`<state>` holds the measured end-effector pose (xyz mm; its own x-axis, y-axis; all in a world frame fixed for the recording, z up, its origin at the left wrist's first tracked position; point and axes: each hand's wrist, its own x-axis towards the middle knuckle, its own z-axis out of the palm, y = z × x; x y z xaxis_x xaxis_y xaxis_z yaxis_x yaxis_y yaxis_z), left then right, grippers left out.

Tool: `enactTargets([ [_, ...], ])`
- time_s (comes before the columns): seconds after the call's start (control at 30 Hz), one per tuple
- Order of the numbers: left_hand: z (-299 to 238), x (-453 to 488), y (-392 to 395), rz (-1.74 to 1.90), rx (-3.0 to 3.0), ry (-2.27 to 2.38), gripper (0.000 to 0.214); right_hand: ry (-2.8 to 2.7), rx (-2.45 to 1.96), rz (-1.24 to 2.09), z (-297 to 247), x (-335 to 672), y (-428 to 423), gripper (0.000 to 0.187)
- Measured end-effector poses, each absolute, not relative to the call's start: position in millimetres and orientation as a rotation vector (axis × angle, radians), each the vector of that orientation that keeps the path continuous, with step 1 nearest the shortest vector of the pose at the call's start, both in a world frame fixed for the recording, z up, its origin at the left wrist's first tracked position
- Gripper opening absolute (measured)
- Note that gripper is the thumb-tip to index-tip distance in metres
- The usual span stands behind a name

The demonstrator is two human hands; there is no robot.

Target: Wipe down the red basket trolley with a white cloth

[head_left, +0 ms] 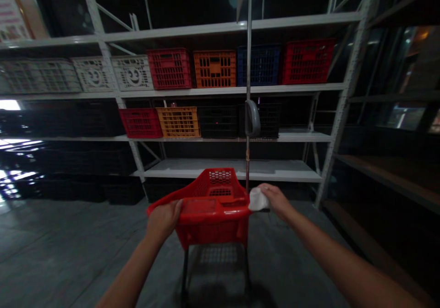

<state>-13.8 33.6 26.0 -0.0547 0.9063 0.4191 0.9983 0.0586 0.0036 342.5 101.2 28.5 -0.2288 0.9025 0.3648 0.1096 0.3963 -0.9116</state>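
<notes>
A tall white steel shelving rack (227, 89) fills the view ahead of me, with four shelf levels showing, and grey concrete floor (68, 248) spreads beneath it. On the upper crate shelf I count four coloured crates: two red, one orange, one blue. At least three pale perforated crates (132, 73) sit to their left, though the far end is too dim to count exactly. On the shelf below are four more in a row: one red crate (140, 123), one orange crate (178, 122) and two black crates (218, 122). More black crates (79, 156) are stacked in the gloom off to my left.

A thin metal pole (248, 60) stands between me and the rack, partly blocking the crates, with a curved grey handle (252, 118) on it. Its lower end passes behind the red plastic shopping basket (213, 221) right in front of me, which sits on a black metal stand (184, 276).

My left hand (164, 220) is on the near rim of the basket, with my left fingers (176, 207) closed over it. My right hand (277, 200) is at the basket's right corner, and my right fingers (264, 189) are closed around a crumpled white cloth (258, 200), which touches the rim.
</notes>
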Motion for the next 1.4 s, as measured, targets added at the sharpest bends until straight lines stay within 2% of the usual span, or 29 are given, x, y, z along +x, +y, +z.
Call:
enactTargets([
  [0.13, 36.8, 10.5, 27.7, -0.678, -1.788, -1.897, 0.041, -1.22, -0.933, 0.63, 14.8, 346.9, 105.8, 0.042],
  [0.2, 42.5, 44.4, 24.4, -0.785, -1.793, -1.777, 0.038, -1.25, -0.895, 0.663, 5.7, 326.4, 103.2, 0.044],
  [0.3, 44.4, 109.5, 25.7, -0.813, -2.122, -1.634, 0.039, -1.215, -0.879, 0.819, -15.1, 283.0, 87.6, 0.048],
  [0.47, 34.4, 168.6, 32.7, -0.415, -2.216, -1.987, 0.064, -1.015, -0.851, 0.858, -63.2, 245.8, 40.8, 0.048],
  [0.57, 33.2, 160.3, 27.6, -0.26, -2.247, -1.964, 0.067, -0.952, -0.873, 0.955, -78.6, 259.7, 34.1, 0.047],
  [0.67, 36.2, 147.4, 19.5, -0.23, -2.292, -1.889, 0.066, -0.869, -0.917, 0.862, -56.2, 284.1, 52.1, 0.049],
  [0.8, 39.3, 143.3, 13.4, -0.259, -2.307, -1.869, 0.071, -0.897, -0.767, 0.609, 29.1, 290.3, 80.9, 0.049],
  [0.93, 39.4, 141.8, 9.9, -0.243, -2.299, -1.9, 0.069, -1.24, -0.654, 0.471, 94.8, 259.2, 96.3, 0.039],
  [1.03, 38.4, 134.2, 6.0, -0.232, -2.316, -1.88, 0.068, -1.521, -0.696, 0.405, 78.7, 239.7, 102.7, 0.03],
  [1.13, 36.6, 120.1, 1.2, -0.242, -2.352, -1.833, 0.065, -1.678, -0.731, 0.348, 19.8, 240.3, 99.8, 0.028],
  [1.23, 34.9, 103.8, -3.7, -0.262, -2.381, -1.775, 0.06, -1.817, -0.695, 0.425, -29.9, 251.8, 88.7, 0.027],
  [1.3, 34.0, 94.2, -6.3, -0.283, -2.402, -1.727, 0.058, -1.876, -0.667, 0.478, -35.3, 255.8, 81.9, 0.026],
  [1.4, 32.8, 84.1, -8.7, -0.29, -2.425, -1.674, 0.057, -1.874, -0.607, 0.505, 3.6, 250.1, 79.7, 0.025],
])
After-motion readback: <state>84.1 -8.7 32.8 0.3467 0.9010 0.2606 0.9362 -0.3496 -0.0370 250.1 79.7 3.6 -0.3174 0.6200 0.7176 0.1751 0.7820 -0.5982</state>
